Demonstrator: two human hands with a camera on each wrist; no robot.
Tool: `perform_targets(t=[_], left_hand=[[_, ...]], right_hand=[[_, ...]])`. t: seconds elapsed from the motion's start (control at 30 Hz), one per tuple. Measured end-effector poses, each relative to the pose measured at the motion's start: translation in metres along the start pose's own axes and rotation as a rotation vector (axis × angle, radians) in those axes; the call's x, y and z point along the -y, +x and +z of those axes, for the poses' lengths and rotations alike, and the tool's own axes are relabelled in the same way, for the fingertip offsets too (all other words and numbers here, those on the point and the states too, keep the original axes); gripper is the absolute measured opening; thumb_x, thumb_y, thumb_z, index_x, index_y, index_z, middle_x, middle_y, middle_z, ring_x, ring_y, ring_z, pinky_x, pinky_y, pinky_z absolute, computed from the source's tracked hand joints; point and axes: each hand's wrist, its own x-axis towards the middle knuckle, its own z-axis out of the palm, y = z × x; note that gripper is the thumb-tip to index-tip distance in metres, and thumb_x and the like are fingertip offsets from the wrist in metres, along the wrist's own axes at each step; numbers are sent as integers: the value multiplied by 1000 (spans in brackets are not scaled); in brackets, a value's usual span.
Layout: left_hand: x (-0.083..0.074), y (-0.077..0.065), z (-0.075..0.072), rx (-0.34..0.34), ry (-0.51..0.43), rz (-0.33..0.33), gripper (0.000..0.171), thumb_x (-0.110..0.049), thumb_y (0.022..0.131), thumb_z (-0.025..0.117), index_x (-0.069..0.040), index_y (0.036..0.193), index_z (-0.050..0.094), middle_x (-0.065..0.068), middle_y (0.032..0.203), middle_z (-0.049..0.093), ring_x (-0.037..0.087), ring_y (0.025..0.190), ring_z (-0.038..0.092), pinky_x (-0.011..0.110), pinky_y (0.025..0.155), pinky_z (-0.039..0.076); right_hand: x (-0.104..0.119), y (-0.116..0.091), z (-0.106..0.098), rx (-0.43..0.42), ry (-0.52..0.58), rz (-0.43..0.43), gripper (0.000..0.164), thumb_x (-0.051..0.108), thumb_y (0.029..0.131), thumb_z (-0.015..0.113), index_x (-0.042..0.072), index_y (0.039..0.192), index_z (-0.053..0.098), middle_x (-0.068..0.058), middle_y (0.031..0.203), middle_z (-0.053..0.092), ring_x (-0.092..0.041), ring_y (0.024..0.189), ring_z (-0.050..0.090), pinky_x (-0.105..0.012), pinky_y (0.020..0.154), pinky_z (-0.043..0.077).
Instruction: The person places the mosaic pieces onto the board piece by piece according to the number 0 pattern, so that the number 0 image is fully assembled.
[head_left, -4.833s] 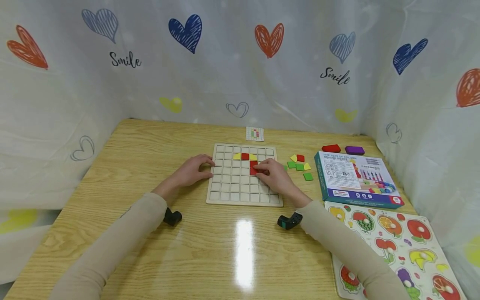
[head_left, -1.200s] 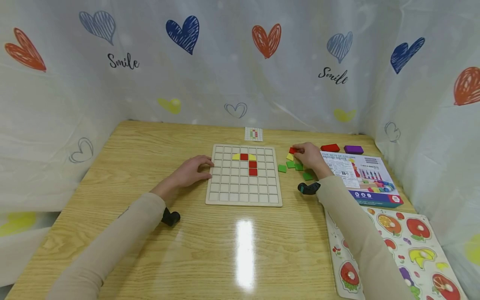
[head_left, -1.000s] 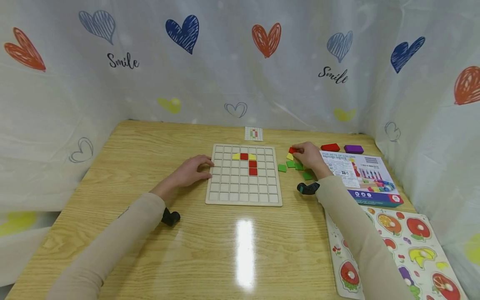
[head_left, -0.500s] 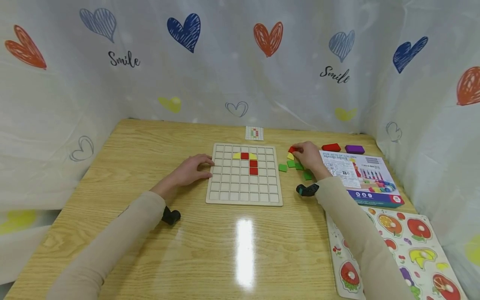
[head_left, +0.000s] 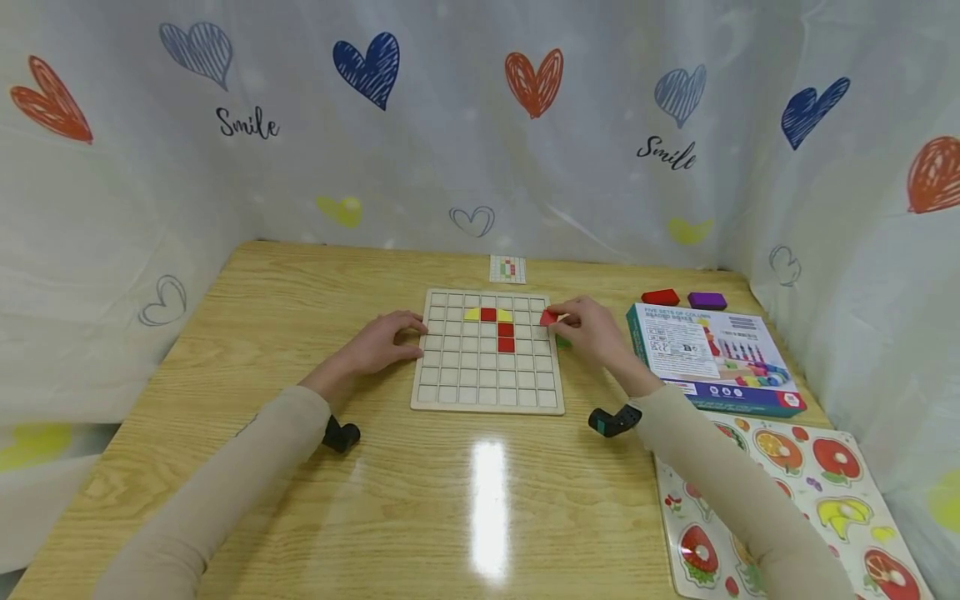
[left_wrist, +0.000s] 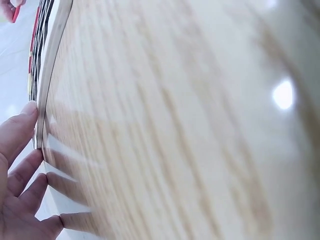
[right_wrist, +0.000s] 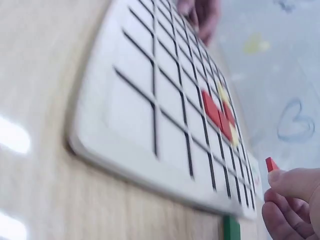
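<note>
Between thumb and fingertips my right hand (head_left: 592,332) pinches a red square tile (head_left: 548,317), above the right edge of the wooden grid board (head_left: 465,372). In the right wrist view the same red tile (right_wrist: 271,164) is tilted, clear of the board. My left hand (head_left: 382,342) touches the board's left edge, its fingers relaxed and spread in the left wrist view. On the grid lie a red tile (head_left: 488,314) between two yellow corner tiles (head_left: 472,314), and two red tiles (head_left: 506,337) below. A green tile (right_wrist: 231,228) lies beside the board; other loose tiles are hidden behind my right hand.
A small pattern card (head_left: 507,268) lies behind the board. At the right are a boxed toy set (head_left: 690,346), a red block (head_left: 660,297), a purple block (head_left: 707,301) and a fruit puzzle board (head_left: 795,492). A curtain (head_left: 420,150) hangs behind the table (head_left: 360,517).
Earlier the right hand was at a red tile on the board, then moved to the loose tiles. It has now carried a red tile left to the board's edge. The left hand stays put.
</note>
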Motion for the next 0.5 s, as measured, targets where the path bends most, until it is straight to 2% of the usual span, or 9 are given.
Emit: perform_targets(t=[0.27,0.5], left_hand=[[-3,-1,-1,0,-16,2,37,-17,92,70,-2,125,61,20,146,44,38,142,29,56,118,9],[-3,-2,-2,5,-18,2,37,-17,92,69,-2,125,61,20,146,44,38,142,29,56,118,9]], right_hand=[[28,-22,22,112,109,-66,31,18,92,70,8,121,70,-11,114,60,-22,98,66,-39,83,55],[33,-28,35,142,97,-97,28,14,92,69,6,119,70,-10,112,63,-21,97,65,-36,84,55]])
